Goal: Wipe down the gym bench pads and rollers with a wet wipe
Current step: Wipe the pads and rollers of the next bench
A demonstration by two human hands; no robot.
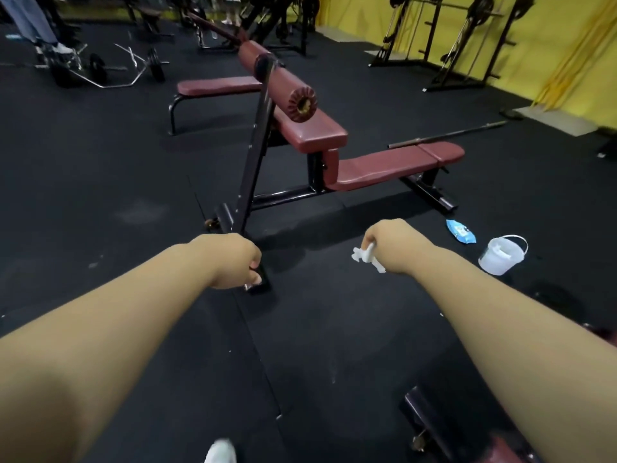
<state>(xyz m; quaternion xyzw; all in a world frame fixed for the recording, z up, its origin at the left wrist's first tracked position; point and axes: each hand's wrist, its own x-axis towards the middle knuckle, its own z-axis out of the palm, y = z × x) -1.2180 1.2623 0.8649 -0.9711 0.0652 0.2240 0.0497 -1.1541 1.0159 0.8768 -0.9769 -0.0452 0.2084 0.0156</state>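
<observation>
Right hand [390, 245] fingers pinched crumpled wet wipe [365, 257] — likely readied for wiping. Left hand [230, 260] fingers curled, grip unclear. Bench pad [377, 168], roller [280, 78] at 12 o'clock, well apart from hands — bucket [497, 262] at 3 o'clock.

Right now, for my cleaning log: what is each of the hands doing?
Left hand: gripping the lower end of the bench's black frame bar.
Right hand: holding a crumpled wet wipe.
</observation>
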